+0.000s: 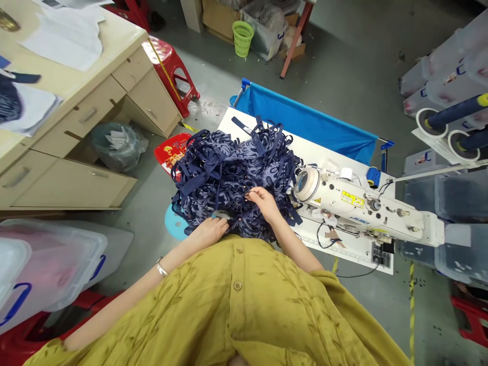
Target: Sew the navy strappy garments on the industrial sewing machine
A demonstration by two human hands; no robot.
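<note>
A big heap of dark blue patterned fabric pieces with straps lies on the left end of the white sewing table, right in front of me. My left hand rests on the heap's near edge, fingers curled onto the cloth. My right hand sits on top of the heap, pinching a piece of the fabric between fingers and thumb. A white industrial sewing machine stands just to the right of my right hand.
A beige desk with drawers stands at the left, a red stool behind it. Clear plastic bins sit at lower left. A blue cloth catcher hangs behind the table. Thread cones and grey bins are on the right.
</note>
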